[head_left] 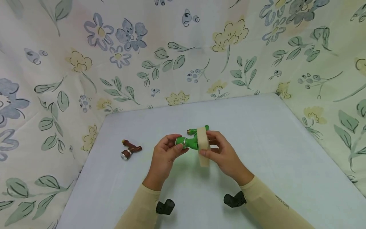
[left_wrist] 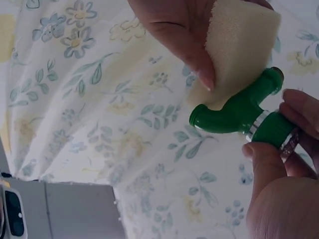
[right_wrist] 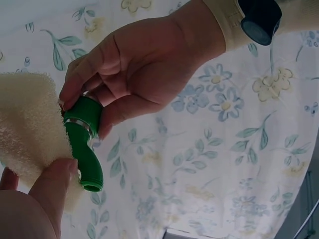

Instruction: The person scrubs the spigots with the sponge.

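My left hand (head_left: pixel 163 156) pinches a green Y-shaped water tap (head_left: pixel 192 143) by its silver-banded knob end, thumb on the near side. The tap's two branches point right, as the left wrist view shows, where its green body (left_wrist: pixel 239 112) is in full view. On the other side my right hand (head_left: pixel 227 156) grips a cream sponge block (head_left: pixel 203 140), thumb on its near face and fingers behind. The sponge (right_wrist: pixel 30 119) lies right up against the tap's branches. In the right wrist view it hides part of the tap (right_wrist: pixel 89 154).
Behind the hands, a second green tap (head_left: pixel 192 131) lies on the white table (head_left: pixel 274 140), partly covered by the sponge. A brown tap (head_left: pixel 131 149) with a silver end lies to the left. Floral cloth (head_left: pixel 171 76) hangs around the table's back and sides.
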The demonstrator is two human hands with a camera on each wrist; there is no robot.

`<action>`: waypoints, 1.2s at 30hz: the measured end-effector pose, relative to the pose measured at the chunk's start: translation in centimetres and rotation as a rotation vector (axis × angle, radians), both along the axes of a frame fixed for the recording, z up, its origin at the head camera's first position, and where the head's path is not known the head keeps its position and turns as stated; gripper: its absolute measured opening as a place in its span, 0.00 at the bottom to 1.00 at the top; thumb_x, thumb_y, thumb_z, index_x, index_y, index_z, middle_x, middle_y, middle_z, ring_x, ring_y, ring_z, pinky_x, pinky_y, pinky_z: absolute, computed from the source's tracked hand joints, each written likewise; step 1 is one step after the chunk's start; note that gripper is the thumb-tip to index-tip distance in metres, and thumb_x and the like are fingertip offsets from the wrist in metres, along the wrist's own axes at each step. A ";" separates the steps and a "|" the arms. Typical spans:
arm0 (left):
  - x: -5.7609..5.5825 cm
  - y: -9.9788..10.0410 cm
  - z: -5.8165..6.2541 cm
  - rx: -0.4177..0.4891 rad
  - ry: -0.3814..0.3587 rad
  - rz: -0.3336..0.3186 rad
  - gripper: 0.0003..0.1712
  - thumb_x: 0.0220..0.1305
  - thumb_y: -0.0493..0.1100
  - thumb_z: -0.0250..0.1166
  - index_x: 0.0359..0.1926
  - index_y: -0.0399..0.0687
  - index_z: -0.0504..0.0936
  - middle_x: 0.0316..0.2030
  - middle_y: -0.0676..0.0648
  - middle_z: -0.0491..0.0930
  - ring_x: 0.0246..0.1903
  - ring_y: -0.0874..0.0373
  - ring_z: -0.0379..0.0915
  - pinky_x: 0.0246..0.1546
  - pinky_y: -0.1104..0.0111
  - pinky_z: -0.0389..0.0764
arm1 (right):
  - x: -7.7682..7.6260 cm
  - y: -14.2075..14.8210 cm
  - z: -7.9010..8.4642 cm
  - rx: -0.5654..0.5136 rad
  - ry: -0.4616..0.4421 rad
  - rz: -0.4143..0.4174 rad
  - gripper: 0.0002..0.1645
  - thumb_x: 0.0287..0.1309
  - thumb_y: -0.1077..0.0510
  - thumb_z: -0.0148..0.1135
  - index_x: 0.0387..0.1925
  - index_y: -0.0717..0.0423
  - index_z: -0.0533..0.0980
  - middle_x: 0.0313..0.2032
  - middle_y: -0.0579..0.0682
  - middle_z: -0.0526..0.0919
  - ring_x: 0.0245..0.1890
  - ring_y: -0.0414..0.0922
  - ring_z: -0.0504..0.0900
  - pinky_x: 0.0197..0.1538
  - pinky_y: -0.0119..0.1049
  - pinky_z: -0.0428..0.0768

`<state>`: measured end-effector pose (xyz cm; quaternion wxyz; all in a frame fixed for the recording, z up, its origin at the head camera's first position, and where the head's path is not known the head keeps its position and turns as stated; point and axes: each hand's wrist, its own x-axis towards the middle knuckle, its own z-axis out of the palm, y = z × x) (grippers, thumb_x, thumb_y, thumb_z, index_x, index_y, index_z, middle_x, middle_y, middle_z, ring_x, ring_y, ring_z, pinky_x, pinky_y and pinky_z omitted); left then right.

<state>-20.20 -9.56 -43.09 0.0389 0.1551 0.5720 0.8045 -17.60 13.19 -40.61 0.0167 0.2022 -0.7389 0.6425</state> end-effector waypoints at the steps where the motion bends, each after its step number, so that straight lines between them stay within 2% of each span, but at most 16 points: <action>1: 0.0 0.0 0.0 0.000 0.001 -0.003 0.23 0.63 0.36 0.65 0.56 0.32 0.70 0.50 0.30 0.73 0.49 0.42 0.75 0.48 0.52 0.77 | 0.0 0.0 -0.1 0.007 0.000 -0.008 0.33 0.60 0.59 0.66 0.64 0.48 0.64 0.55 0.49 0.71 0.54 0.53 0.71 0.51 0.53 0.74; 6: 0.1 0.1 -0.1 0.001 0.014 -0.011 0.26 0.62 0.34 0.66 0.57 0.27 0.68 0.50 0.30 0.73 0.49 0.42 0.75 0.48 0.52 0.77 | -0.2 0.0 -0.3 0.047 0.014 -0.047 0.32 0.59 0.59 0.66 0.63 0.47 0.65 0.53 0.49 0.71 0.53 0.52 0.71 0.50 0.50 0.76; 9: 0.2 0.1 0.0 0.000 0.019 -0.012 0.25 0.61 0.33 0.66 0.56 0.28 0.69 0.50 0.31 0.73 0.49 0.42 0.76 0.47 0.52 0.77 | -0.3 0.1 -0.4 0.073 0.013 -0.090 0.33 0.58 0.59 0.67 0.63 0.49 0.65 0.53 0.50 0.71 0.52 0.52 0.71 0.50 0.51 0.75; 15: 0.4 0.2 0.1 -0.021 0.031 -0.034 0.24 0.61 0.33 0.66 0.56 0.31 0.71 0.50 0.31 0.74 0.49 0.41 0.76 0.47 0.52 0.77 | -0.9 0.7 -0.9 0.113 -0.053 -0.177 0.32 0.59 0.56 0.67 0.62 0.51 0.65 0.54 0.51 0.71 0.52 0.51 0.69 0.49 0.51 0.73; 22: 0.4 0.1 0.0 -0.018 0.044 -0.029 0.24 0.61 0.34 0.67 0.56 0.31 0.71 0.49 0.30 0.73 0.48 0.41 0.75 0.47 0.52 0.77 | -0.8 0.5 -1.6 0.100 -0.107 -0.181 0.32 0.59 0.52 0.67 0.63 0.47 0.65 0.52 0.50 0.72 0.51 0.51 0.70 0.49 0.49 0.73; 36: 0.3 0.1 -0.2 -0.040 0.048 0.019 0.24 0.60 0.33 0.67 0.56 0.34 0.72 0.46 0.31 0.75 0.46 0.43 0.77 0.47 0.52 0.78 | 0.2 -0.4 -0.9 0.082 -0.063 -0.122 0.31 0.60 0.55 0.66 0.62 0.49 0.65 0.51 0.51 0.72 0.50 0.52 0.72 0.49 0.49 0.75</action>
